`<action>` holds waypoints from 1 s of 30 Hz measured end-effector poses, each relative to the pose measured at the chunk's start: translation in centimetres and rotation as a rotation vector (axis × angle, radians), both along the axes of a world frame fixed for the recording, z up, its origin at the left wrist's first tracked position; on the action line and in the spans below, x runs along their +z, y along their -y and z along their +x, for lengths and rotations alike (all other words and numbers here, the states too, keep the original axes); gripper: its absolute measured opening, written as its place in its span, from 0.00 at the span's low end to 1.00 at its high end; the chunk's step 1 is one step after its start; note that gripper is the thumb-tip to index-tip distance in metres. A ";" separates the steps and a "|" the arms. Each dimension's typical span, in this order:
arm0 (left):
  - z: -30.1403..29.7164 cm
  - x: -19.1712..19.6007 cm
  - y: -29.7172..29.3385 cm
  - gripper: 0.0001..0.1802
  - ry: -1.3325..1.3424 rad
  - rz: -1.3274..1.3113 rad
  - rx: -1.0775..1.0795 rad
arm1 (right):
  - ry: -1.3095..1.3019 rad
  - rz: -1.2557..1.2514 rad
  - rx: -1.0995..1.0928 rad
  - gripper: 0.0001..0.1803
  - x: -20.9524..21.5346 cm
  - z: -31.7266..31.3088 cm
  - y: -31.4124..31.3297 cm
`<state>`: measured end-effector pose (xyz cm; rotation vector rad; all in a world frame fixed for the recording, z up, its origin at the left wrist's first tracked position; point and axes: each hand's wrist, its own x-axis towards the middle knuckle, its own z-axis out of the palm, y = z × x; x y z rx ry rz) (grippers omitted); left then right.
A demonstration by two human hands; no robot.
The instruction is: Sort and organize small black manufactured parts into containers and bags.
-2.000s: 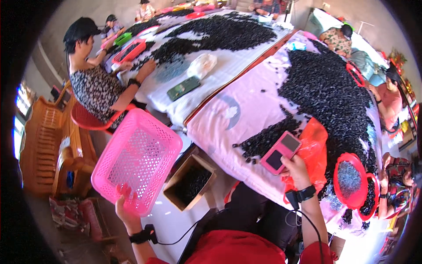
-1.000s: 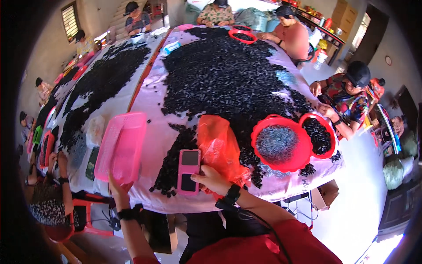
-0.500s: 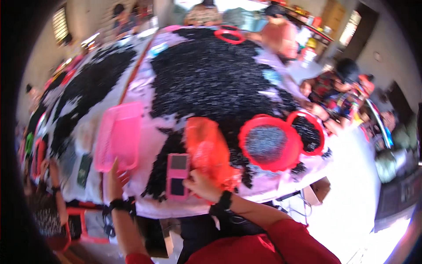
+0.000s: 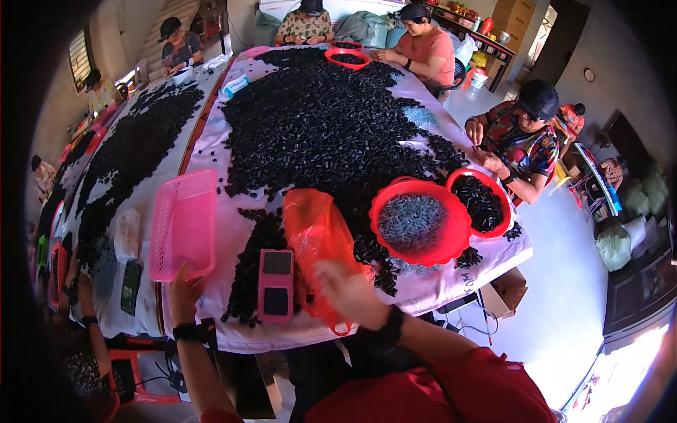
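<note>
My left hand [image 4: 185, 287] is at the near rim of a pink plastic basket [image 4: 185, 225], its fingers closed on that edge. The inside of the basket shows bare pink plastic. My right hand [image 4: 347, 290], smeared by motion, is over the near part of an orange-red plastic bag [image 4: 315, 222]; its fingers cannot be made out. Between my hands lies a pink case with two dark panels [image 4: 276, 285], beside a small heap of black pieces [image 4: 248, 278].
A big heap of small black pieces [image 4: 310, 127] covers much of the cloth-topped table [image 4: 430, 299]. To the right stand a red scalloped bowl [image 4: 458, 243] of small clear-grey pieces and a red bowl [image 4: 505, 222] of black ones. A dark phone [image 4: 130, 287] lies left. Several people sit around.
My right hand has left the edge of the pink case and moved right, over the bag. My left hand stays at the basket's near rim. The whole view has shifted slightly.
</note>
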<state>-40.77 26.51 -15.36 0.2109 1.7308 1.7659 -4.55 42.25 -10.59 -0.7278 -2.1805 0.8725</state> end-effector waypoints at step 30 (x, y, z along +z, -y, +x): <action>-0.6 3.0 3.8 0.32 -0.266 -0.081 0.319 | -0.454 -0.457 -0.465 0.08 -3.9 23.6 -11.2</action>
